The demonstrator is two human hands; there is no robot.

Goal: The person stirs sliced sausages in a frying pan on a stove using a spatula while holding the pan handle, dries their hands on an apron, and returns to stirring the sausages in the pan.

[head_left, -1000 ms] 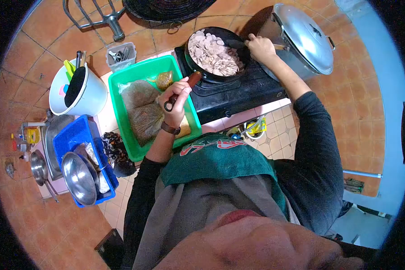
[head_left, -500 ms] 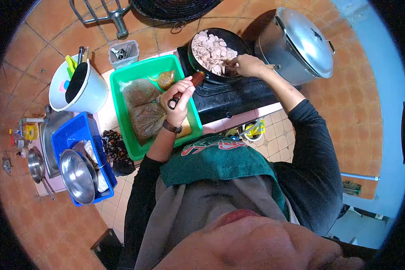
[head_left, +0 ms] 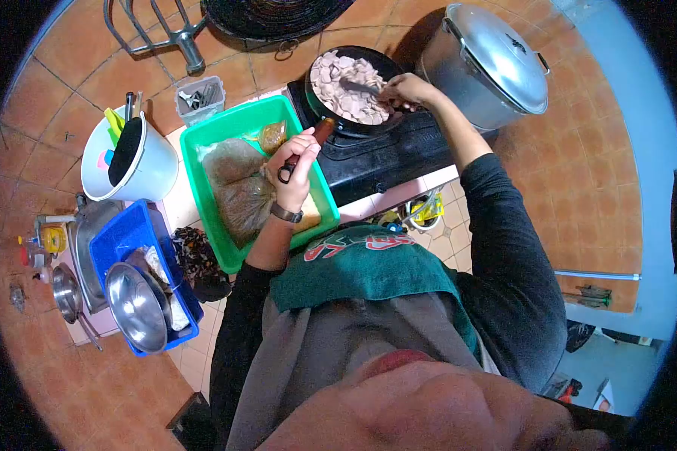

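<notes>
A dark frying pan (head_left: 390,66) sits on the black stove (head_left: 384,167), holding many thin, pale pinkish-brown round slices (head_left: 346,71). My left hand (head_left: 295,161) is wrapped round the pan's brown handle (head_left: 324,131), over the green tray's edge. At the pan's right side, my right hand (head_left: 408,92) is closed on a spatula (head_left: 359,87). Its dark blade lies over the slices, while the grip is mostly hidden by my fingers. Below my left hand, the green tray (head_left: 217,254) holds a large plastic bag of brown contents (head_left: 237,188) and a smaller bag (head_left: 272,137).
A big lidded metal pot (head_left: 466,79) stands right of the pan. Leftward are a white bucket (head_left: 158,161) with utensils, a small clear container (head_left: 201,105), and a blue basin (head_left: 139,225) with metal bowls. A black round pan (head_left: 278,19) hangs on the tiled wall.
The spatula blade has come into sight over the slices, and my right hand has shifted slightly up. My left hand stays on the pan handle. The whole view has shifted a little.
</notes>
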